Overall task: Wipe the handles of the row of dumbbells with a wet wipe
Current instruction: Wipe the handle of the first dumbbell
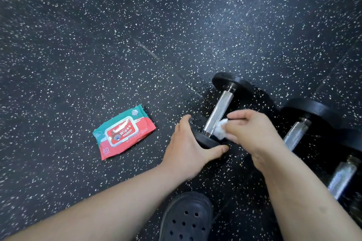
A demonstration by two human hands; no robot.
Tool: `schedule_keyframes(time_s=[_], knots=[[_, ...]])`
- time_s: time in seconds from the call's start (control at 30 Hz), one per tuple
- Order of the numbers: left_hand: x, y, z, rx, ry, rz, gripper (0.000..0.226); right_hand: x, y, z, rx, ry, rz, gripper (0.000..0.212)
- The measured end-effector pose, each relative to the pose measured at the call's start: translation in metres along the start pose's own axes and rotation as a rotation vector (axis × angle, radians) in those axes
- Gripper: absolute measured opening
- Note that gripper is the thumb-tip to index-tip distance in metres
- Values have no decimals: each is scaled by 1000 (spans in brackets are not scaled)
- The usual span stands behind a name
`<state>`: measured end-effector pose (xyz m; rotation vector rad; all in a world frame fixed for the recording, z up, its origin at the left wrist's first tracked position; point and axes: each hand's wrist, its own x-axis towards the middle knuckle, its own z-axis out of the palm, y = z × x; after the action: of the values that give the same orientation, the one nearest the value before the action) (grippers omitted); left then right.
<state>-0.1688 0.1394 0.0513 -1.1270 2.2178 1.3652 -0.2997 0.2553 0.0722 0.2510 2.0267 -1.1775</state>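
Head view: left hand (188,146) spread wide, thumb and fingers clasping near plate of dumbbell (233,82), lower centre-right. Right hand (248,129) pinches crumpled wet wipe (220,129) against lower end of handle (219,113). Wipes pack (123,132) left of centre on floor (78,45).
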Motion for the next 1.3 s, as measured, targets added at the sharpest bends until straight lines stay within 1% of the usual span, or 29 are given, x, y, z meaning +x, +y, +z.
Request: schedule_keyframes(time_s=[0.1, 0.2, 0.3, 0.33, 0.4, 0.5, 0.63, 0.77, 0.8, 0.83, 0.93, 0.97, 1.03, 1.13, 1.23, 1.3], knots=[[0, 2, -1, -5, -8, -11, 140, 6, -14, -1, -126, 88, -272, 19], [-1, 2, 0, -9, -4, -17, 140, 14, -16, 7, -338, 100, -489, 12], [0, 2, 0, -14, -11, -13, 141, 19, -4, 16, -780, 141, -769, 8], [0, 2, 0, -15, -14, -15, 142, 19, -1, 18, -903, 149, -808, 11], [0, 2, 0, -19, -20, -19, 141, 19, 0, 20, -1034, 109, -785, 17], [-1, 2, 1, -29, -30, -29, 144, 15, -7, 20, -1123, -1, -677, 20], [0, 1, 3, -35, -19, -38, 144, 16, -25, 23, -1132, -103, -531, 16], [1, -1, 2, -37, -24, -44, 145, 17, -34, 29, -1103, -306, -446, 12], [1, -1, 2, -36, -25, -47, 145, 17, -34, 29, -1111, -317, -442, 11], [1, 0, 2, -37, -25, -48, 145, 17, -33, 27, -1129, -279, -460, 10], [1, -1, 3, -31, -23, -46, 143, 19, -31, 21, -1208, -35, -602, 16], [1, -1, 3, -34, -22, -45, 142, 19, -29, 21, -1221, -3, -621, 19], [2, -1, 3, -38, -21, -43, 142, 14, -28, 25, -1268, -56, -587, 22], [2, -2, 5, -36, -21, -51, 141, 12, -26, 32, -1326, -180, -538, 18], [2, -2, 5, -34, -20, -50, 144, 19, -33, 29, -1213, -296, -474, 15], [2, -2, 4, -38, -20, -46, 144, 21, -35, 26, -1184, -359, -508, 14]])
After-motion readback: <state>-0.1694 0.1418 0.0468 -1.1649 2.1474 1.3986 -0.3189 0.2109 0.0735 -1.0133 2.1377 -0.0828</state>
